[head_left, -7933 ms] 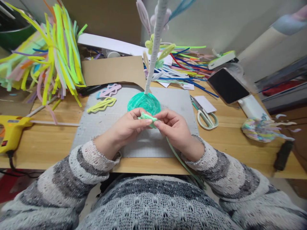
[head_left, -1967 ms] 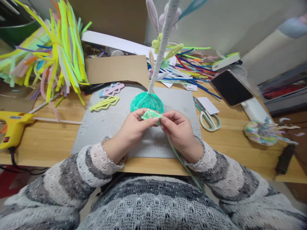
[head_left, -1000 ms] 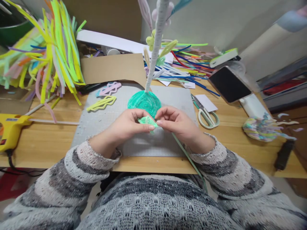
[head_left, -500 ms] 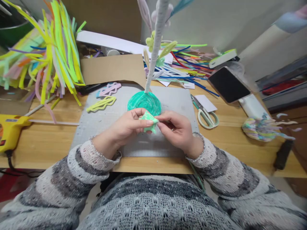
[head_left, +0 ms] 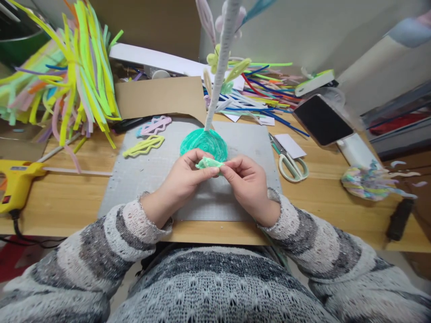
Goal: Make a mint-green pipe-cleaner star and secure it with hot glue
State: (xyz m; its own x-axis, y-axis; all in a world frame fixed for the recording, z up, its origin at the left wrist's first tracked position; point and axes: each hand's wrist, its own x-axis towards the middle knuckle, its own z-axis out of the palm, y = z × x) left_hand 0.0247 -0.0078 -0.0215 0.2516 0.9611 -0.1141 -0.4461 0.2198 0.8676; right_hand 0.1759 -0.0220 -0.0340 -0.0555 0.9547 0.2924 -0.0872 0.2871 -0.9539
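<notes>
Between my two hands is a small light-green piece of bent pipe cleaner [head_left: 209, 163]. My left hand [head_left: 183, 177] pinches it from the left, thumb on the near side. From the right, the thumb and fingertips of my right hand [head_left: 247, 181] grip its right end. Just beyond my fingers lies a round green coiled base [head_left: 205, 142], partly hidden by them. A white wrapped stem [head_left: 218, 76] rises from this base, with yellow, pink and blue fuzzy petals around its upper part. Zigzag-bent yellow pipe cleaners [head_left: 144, 146] and pink ones [head_left: 155, 126] lie at the mat's upper left.
A grey cutting mat [head_left: 141, 193] lies under my hands. Scissors [head_left: 292, 163] and a phone [head_left: 323, 119] are on the right, a yellow glue gun [head_left: 20, 184] on the left. Bundled pipe cleaners [head_left: 77, 67] stand back left; loose ones [head_left: 266, 89] lie behind the stem near cardboard [head_left: 161, 96].
The light-green piece has been tilted and now shows a narrower, flatter side. My left hand has shifted slightly right, and both hands remain on the piece.
</notes>
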